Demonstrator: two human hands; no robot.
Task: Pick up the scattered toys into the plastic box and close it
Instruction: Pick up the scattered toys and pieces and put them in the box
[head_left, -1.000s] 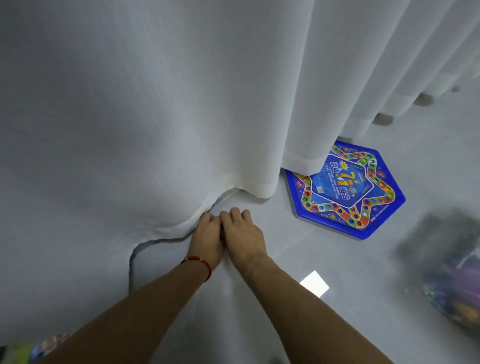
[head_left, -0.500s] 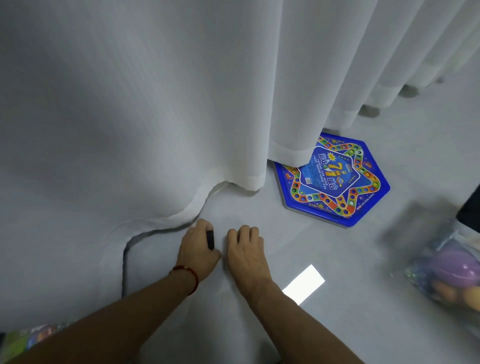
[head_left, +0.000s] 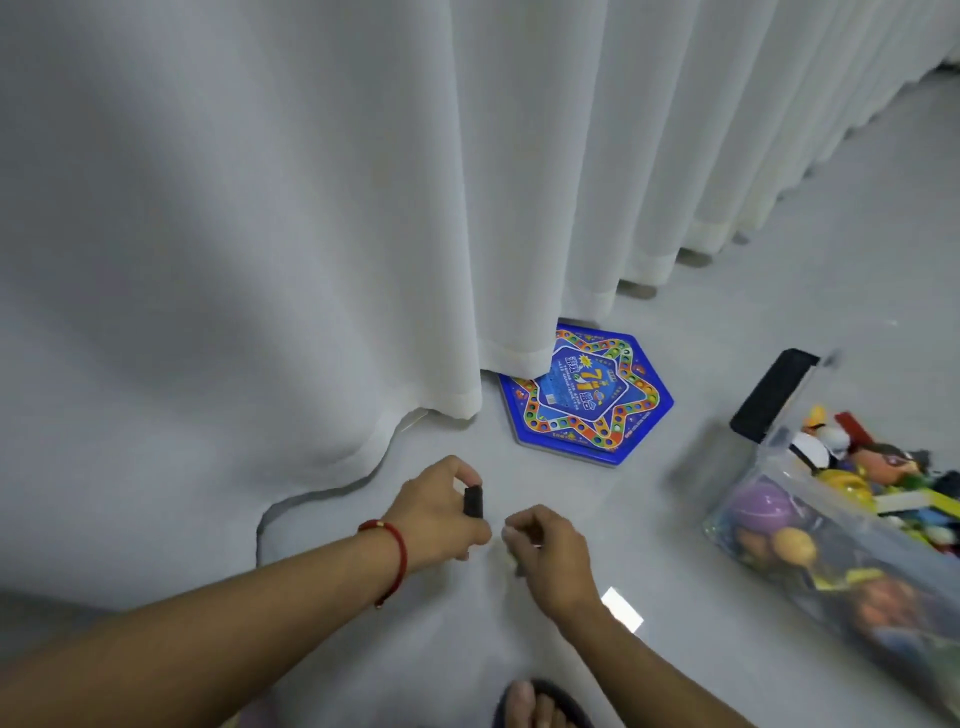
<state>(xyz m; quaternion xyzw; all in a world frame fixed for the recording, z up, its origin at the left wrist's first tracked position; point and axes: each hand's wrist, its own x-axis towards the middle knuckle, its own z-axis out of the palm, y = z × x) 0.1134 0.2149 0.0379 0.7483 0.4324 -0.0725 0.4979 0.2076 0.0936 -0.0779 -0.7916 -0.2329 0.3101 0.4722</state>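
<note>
Black, small and blocky: a toy piece (head_left: 472, 500) sits pinched between the thumb and forefinger of the left hand (head_left: 441, 512), lifted just clear of the grey floor (head_left: 675, 519). Its upper and lower ends show past the fingers (head_left: 462, 470); the middle is covered by the thumb side of the grip.

Right hand (head_left: 550, 551) hovers just beside the left, fingers curled inward. A dark sliver shows at the fingertips (cannot tell whether it holds a second piece or nothing at all).

Step in hand, as judged: collection of small loose pieces near the curtain hem (head_left: 457, 405), with the carry to the container not yet made.

Clear plastic box (head_left: 769, 499) stands to the right, well apart from both hands, lid off or swung back, already heaped with figures and coloured toys. A black handle or latch part (head_left: 774, 392) sticks up at its far corner.

Blue hexagonal game board (head_left: 587, 400) lies flat on the floor beyond the hands, its far edge tucked under the white curtain; it looks to be a toy yet to be gathered.

Next move calls for a sweep to the right and a drop over the open box, releasing above the pile since the piece is small. The board will need a flat, two-handed lift and may not sit easily on the heap.
</note>
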